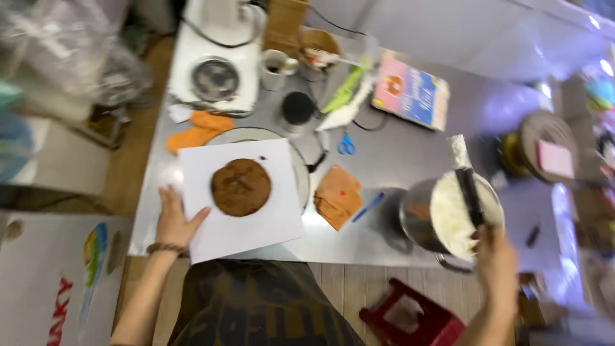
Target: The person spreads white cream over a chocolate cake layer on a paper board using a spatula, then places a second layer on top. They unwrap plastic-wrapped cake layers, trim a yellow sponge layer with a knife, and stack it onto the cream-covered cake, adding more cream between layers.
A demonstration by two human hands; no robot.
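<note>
Cluttered steel table (391, 160), wooden floor (138, 141)

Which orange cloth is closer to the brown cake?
The folded orange cloth just right of the white board, beside the blue pen. The other orange cloth lies farther back near the scale.

Spatula (471, 195) tip buried in cream (451, 214)

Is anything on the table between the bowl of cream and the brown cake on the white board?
Yes. An orange cloth and a blue pen lie on the table between the bowl and the cake.
</note>
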